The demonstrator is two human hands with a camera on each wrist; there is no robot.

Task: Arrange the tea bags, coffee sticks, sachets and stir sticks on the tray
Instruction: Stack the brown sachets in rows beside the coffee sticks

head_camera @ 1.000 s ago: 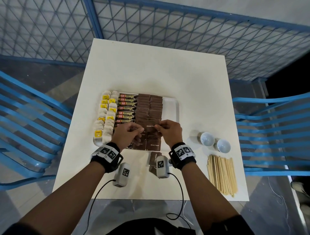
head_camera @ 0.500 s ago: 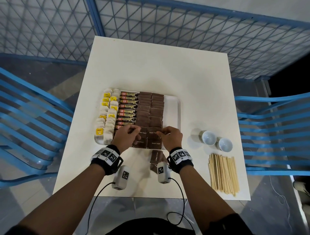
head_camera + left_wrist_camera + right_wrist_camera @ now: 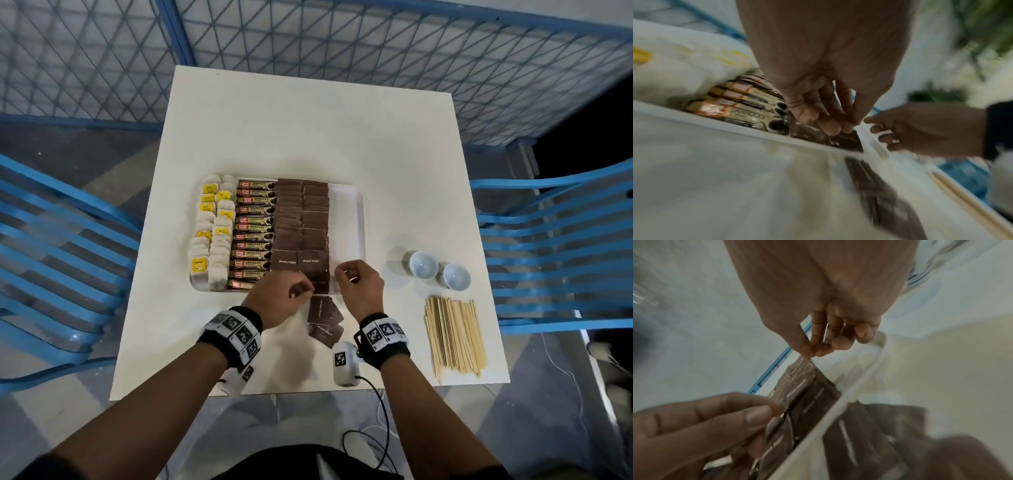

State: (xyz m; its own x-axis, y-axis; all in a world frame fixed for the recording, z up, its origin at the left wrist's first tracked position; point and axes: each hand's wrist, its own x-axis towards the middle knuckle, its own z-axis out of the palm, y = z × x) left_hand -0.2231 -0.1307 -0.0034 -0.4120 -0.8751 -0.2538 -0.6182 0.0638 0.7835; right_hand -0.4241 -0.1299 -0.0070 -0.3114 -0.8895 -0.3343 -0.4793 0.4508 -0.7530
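Observation:
A white tray (image 3: 346, 219) carries tea bags (image 3: 212, 233) on the left, coffee sticks (image 3: 253, 233) beside them and two columns of brown sugar sachets (image 3: 301, 219). Both hands are at the near end of the right column. My left hand (image 3: 310, 289) pinches the left edge of the nearest sachet (image 3: 317, 278). My right hand (image 3: 339, 274) pinches its right corner between thumb and index. The wrist views show the same sachet (image 3: 807, 386) between my right hand (image 3: 812, 353) and my left hand (image 3: 830, 128). Two loose sachets (image 3: 323, 311) lie on the table just below the tray.
A pile of wooden stir sticks (image 3: 452, 335) lies at the table's near right. Two small white cups (image 3: 423, 265) stand above it. The tray's right strip is bare. Blue slatted chairs (image 3: 68, 240) flank the table, with a mesh fence behind.
Both hands came nearer along the right sachet column to the tray's near edge, and moved a little apart. Two sachets they covered before now show flat in the tray.

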